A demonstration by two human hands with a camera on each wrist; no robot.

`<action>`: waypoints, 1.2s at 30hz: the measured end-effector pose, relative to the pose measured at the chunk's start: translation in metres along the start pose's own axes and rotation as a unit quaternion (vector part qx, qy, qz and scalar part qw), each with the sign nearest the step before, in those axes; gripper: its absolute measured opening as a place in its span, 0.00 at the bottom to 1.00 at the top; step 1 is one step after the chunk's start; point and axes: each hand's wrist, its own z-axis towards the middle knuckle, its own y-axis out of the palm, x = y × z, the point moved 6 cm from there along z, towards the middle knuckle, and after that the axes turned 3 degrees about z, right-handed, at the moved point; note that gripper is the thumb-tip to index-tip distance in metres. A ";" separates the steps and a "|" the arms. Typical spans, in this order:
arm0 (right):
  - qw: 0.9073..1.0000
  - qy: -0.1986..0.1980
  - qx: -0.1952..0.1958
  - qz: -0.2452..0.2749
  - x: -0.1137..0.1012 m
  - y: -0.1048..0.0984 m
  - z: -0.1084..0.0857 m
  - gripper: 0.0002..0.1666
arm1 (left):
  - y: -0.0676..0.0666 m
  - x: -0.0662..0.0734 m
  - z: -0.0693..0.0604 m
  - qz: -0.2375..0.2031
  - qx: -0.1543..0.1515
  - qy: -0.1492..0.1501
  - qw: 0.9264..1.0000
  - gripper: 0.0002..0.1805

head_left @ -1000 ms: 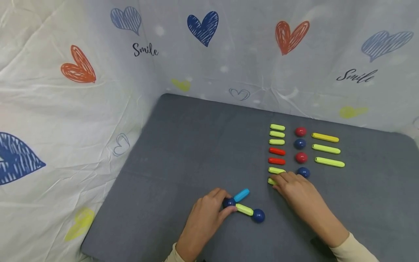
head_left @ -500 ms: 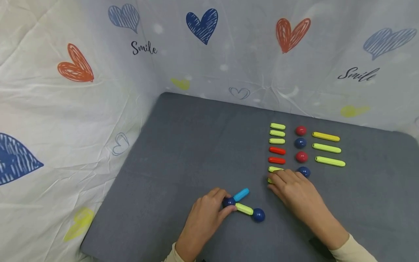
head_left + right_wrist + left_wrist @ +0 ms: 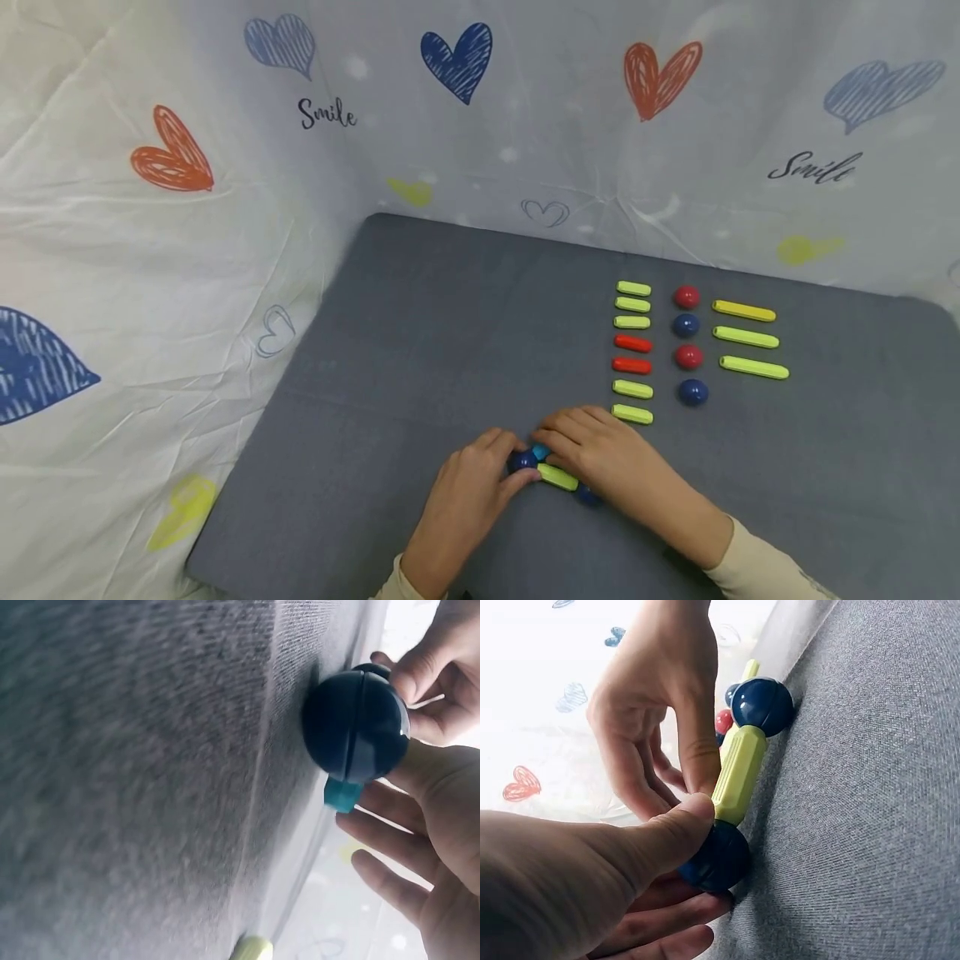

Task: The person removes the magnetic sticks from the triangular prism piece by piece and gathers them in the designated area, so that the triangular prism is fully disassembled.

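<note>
My left hand (image 3: 468, 492) pinches a dark blue ball (image 3: 522, 462) between thumb and fingers, low over the grey table. From this ball a short lime-green rod (image 3: 557, 477) runs to a second dark blue ball (image 3: 587, 496), partly covered by my right hand (image 3: 607, 454). A light blue rod (image 3: 540, 452) also meets the left ball; my right fingers grip it and hide most of its length. In the right wrist view its teal-looking end (image 3: 343, 795) shows below the nearer ball (image 3: 356, 724). The left wrist view shows the green rod (image 3: 741, 772) joining both balls.
Behind the hands, a column of short lime-green rods (image 3: 632, 414) and red rods (image 3: 632, 366) lies on the grey table (image 3: 435, 333). Right of it are red balls (image 3: 688, 357), blue balls (image 3: 693, 392) and longer yellow and green rods (image 3: 753, 367). A heart-printed cloth (image 3: 525, 125) hangs behind.
My right hand has left the nearest short green rod, which stays in its column, and has moved left onto the light blue rod. My left hand keeps its hold on the ball.
</note>
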 end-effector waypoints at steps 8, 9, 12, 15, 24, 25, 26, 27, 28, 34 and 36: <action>1.000 0.001 -0.030 0.000 -0.002 0.009 0.004 0.16 | 0.001 -0.001 -0.001 0.003 0.001 -0.002 1.000 0.16; 1.000 -0.002 -0.030 -0.001 -0.002 0.009 0.004 0.15 | 0.000 -0.001 0.000 0.004 0.002 -0.002 1.000 0.16; 1.000 -0.009 -0.025 -0.002 -0.002 0.010 0.005 0.14 | 0.000 -0.001 -0.001 0.005 0.004 -0.001 1.000 0.16; 1.000 -0.008 -0.022 0.002 -0.002 0.010 0.005 0.13 | 0.000 0.000 -0.001 0.005 0.005 0.000 1.000 0.16; 1.000 0.019 -0.021 0.000 0.001 0.009 0.006 0.14 | 0.001 0.001 -0.001 0.007 0.008 0.002 1.000 0.16; 0.999 0.025 -0.020 -0.005 0.003 0.009 0.006 0.15 | 0.001 0.001 -0.001 0.006 0.008 0.002 1.000 0.16; 0.999 0.033 -0.020 -0.010 0.005 0.007 0.006 0.15 | 0.001 0.001 -0.001 0.007 0.009 0.003 1.000 0.16; 0.999 0.042 -0.019 -0.015 0.007 0.005 0.006 0.16 | 0.001 0.001 -0.002 0.006 0.010 0.004 1.000 0.16; 0.998 0.052 -0.018 -0.019 0.010 0.002 0.006 0.17 | 0.002 0.002 -0.002 0.006 0.011 0.004 1.000 0.16; 0.995 0.102 0.006 -0.009 0.028 -0.021 -0.004 0.20 | 0.001 0.002 -0.002 0.008 0.016 0.001 1.000 0.16; 0.993 0.114 0.017 -0.004 0.032 -0.028 -0.010 0.22 | 0.000 0.002 -0.002 0.007 0.015 -0.002 1.000 0.15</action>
